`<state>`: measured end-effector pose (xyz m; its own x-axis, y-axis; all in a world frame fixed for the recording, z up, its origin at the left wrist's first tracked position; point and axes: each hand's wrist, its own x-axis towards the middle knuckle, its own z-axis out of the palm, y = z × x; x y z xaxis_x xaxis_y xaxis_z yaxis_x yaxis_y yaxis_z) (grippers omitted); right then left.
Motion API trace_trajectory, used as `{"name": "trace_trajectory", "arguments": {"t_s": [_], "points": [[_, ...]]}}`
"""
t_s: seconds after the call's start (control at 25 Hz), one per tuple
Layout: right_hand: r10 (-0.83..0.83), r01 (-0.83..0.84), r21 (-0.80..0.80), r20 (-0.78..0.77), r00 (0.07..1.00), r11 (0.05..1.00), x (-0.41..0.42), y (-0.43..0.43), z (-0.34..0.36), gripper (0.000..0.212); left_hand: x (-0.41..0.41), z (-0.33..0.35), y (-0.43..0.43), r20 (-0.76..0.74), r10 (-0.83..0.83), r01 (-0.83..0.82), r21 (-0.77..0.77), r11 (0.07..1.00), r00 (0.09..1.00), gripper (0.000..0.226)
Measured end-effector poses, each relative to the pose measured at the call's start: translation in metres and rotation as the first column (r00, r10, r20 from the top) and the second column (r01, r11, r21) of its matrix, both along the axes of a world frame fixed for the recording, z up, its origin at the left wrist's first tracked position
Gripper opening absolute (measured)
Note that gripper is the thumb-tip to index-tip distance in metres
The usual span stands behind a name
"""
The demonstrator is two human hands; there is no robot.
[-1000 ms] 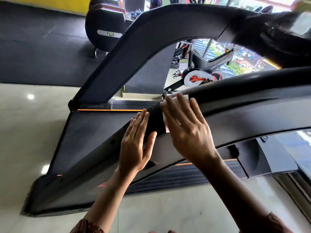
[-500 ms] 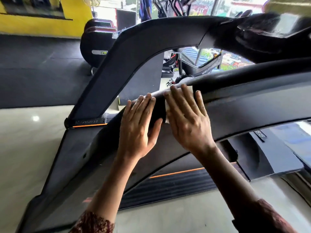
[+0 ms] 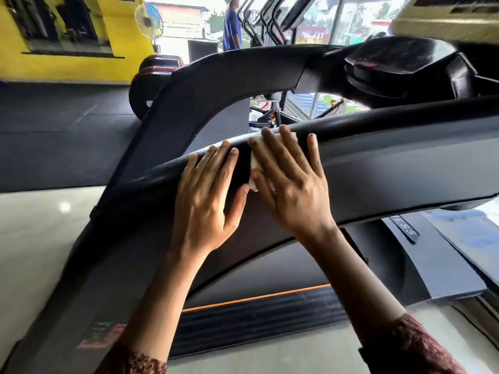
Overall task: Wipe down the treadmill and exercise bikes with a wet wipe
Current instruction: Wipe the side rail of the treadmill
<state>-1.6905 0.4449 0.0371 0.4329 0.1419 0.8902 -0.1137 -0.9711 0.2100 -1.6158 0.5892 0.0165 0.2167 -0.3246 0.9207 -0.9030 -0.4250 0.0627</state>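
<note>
A black treadmill fills the view, and its near side rail (image 3: pixel 391 157) runs from lower left to upper right. My right hand (image 3: pixel 289 182) lies flat on the rail with straight fingers, pressing a white wet wipe (image 3: pixel 255 160) against it; only the wipe's left edge shows past my palm. My left hand (image 3: pixel 208 195) rests flat on the same rail just left of the wipe, fingers straight and together. The far rail (image 3: pixel 229 74) arches behind, joining the console (image 3: pixel 399 68) at upper right.
The treadmill deck with an orange stripe (image 3: pixel 256 298) lies below my arms. An exercise bike (image 3: pixel 270 112) shows through the gap between the rails. Pale tiled floor (image 3: pixel 40 238) is at left, dark matting beyond. A person in blue (image 3: pixel 232 28) stands far back by more machines.
Both hands have slid up and to the right along the near rail, the right one carrying the wipe. The camera has tilted up, showing more of the room behind.
</note>
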Motion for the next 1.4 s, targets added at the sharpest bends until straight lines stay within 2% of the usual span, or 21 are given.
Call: {"name": "trace_trajectory", "arguments": {"t_s": [0.08,0.2,0.28,0.36,0.48,0.56,0.72,0.8,0.88,0.96,1.04,1.12,1.28,1.32,1.4], "points": [[-0.022,0.022,0.003,0.017,1.0,1.0,-0.014,-0.029,0.007,0.039,-0.01,0.007,-0.018,0.027,-0.006,0.006,0.013,1.0,1.0,0.044],[-0.163,0.154,0.116,0.069,0.984,0.981,-0.045,-0.09,0.013,0.042,-0.021,0.016,-0.041,0.05,0.031,-0.033,0.032,0.999,0.998,0.044],[-0.195,0.178,0.199,0.068,0.978,0.964,-0.055,-0.112,0.016,0.044,-0.026,0.022,-0.054,0.038,0.058,-0.059,0.034,0.998,0.998,0.045],[-0.137,0.115,0.235,0.077,0.988,0.965,-0.048,-0.106,0.019,0.043,-0.031,0.029,-0.067,0.029,0.077,-0.078,0.043,0.996,0.997,0.046],[0.001,-0.006,0.099,0.054,0.999,0.995,-0.042,-0.094,0.021,0.039,-0.04,0.035,-0.087,0.037,0.092,-0.095,0.065,0.993,0.995,0.048],[-0.025,0.024,0.052,0.037,0.999,0.998,-0.054,-0.114,0.025,0.039,-0.045,0.039,-0.101,0.03,0.087,-0.089,0.06,0.994,0.996,0.048],[-0.19,0.162,0.267,0.081,0.978,0.95,-0.096,-0.196,0.028,0.046,-0.058,0.049,-0.134,0.021,0.056,-0.057,0.048,0.997,0.998,0.046],[-0.187,0.147,0.343,0.088,0.978,0.928,-0.105,-0.214,0.031,0.046,-0.067,0.056,-0.157,0.034,0.027,-0.029,0.05,0.998,0.999,0.044],[-0.104,0.071,0.319,0.088,0.991,0.945,-0.1,-0.21,0.034,0.046,-0.077,0.062,-0.181,0.059,-0.006,0.002,0.065,0.998,0.998,0.043],[-0.038,0.025,0.211,0.061,0.997,0.977,-0.098,-0.208,0.035,0.045,-0.087,0.067,-0.208,0.074,-0.033,0.028,0.076,0.997,0.997,0.042],[-0.047,0.042,0.153,0.029,0.998,0.987,-0.108,-0.23,0.038,0.046,-0.096,0.071,-0.235,0.077,-0.046,0.04,0.077,0.996,0.996,0.041],[-0.102,0.091,0.201,0.048,0.994,0.975,-0.125,-0.271,0.042,0.048,-0.107,0.074,-0.26,0.083,-0.046,0.039,0.084,0.996,0.995,0.041],[-0.21,0.145,0.405,0.12,0.97,0.903,-0.16,-0.344,0.051,0.049,-0.126,0.083,-0.305,0.108,-0.04,0.028,0.105,0.994,0.993,0.041],[-0.181,0.112,0.421,0.126,0.975,0.9,-0.16,-0.347,0.054,0.047,-0.131,0.086,-0.316,0.11,-0.035,0.024,0.106,0.994,0.993,0.041],[-0.07,0.037,0.326,0.09,0.993,0.945,-0.156,-0.341,0.053,0.045,-0.139,0.088,-0.336,0.12,-0.028,0.016,0.105,0.994,0.992,0.041]]}}
